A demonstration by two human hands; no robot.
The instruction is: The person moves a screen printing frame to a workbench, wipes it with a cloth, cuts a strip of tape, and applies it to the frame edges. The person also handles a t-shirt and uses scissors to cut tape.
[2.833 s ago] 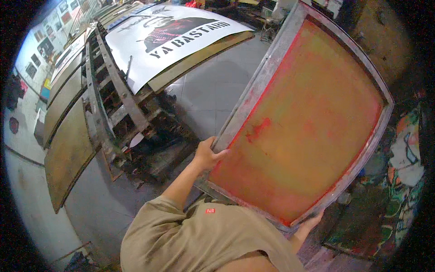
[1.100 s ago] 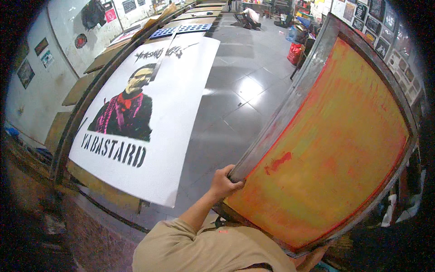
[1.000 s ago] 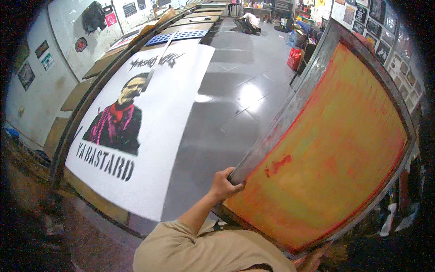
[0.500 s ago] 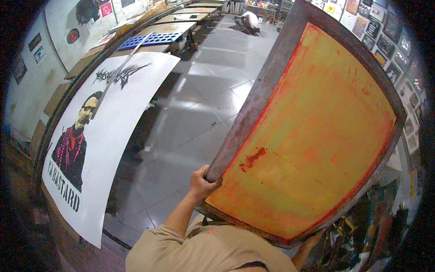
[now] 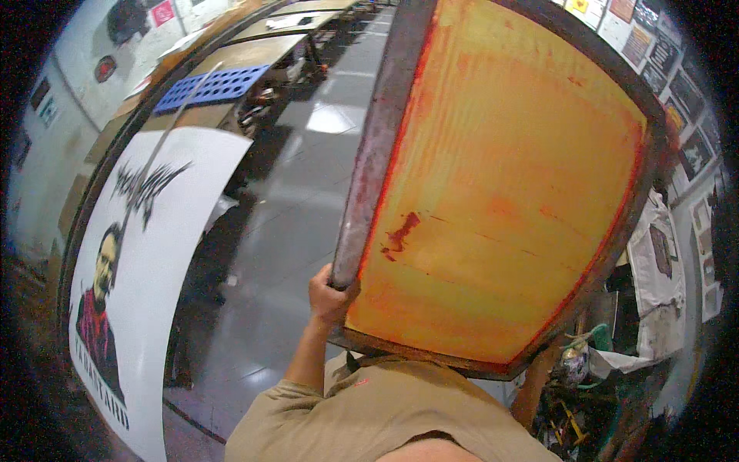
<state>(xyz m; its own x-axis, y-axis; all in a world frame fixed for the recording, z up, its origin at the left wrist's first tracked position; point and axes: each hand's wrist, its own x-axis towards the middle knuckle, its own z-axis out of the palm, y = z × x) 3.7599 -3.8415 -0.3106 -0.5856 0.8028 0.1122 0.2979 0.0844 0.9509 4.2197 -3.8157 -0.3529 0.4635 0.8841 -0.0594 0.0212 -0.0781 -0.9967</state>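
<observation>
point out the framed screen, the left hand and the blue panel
Framed screen [image 5: 500, 185], head view: middle of its yellow-orange face.
Left hand [image 5: 331, 296], head view: middle of the hand.
Blue panel [image 5: 219, 87], head view: middle of its holed face.

The light is uneven and cool, seemingly from overhead: white glare lies on the floor [image 5: 277, 262], off the right edge of the table [image 5: 214, 116], toward its far end. Dark shadow runs along that edge. The print [image 5: 173, 208] is bright, but its lettering [image 5: 101, 390] blurs at the table's near end. The screen [image 5: 500, 192] is warmly lit, its frame [image 5: 387, 100] visibly bowed. The left wall [image 5: 75, 86] bends and softens; grainy black fills the corners.
</observation>
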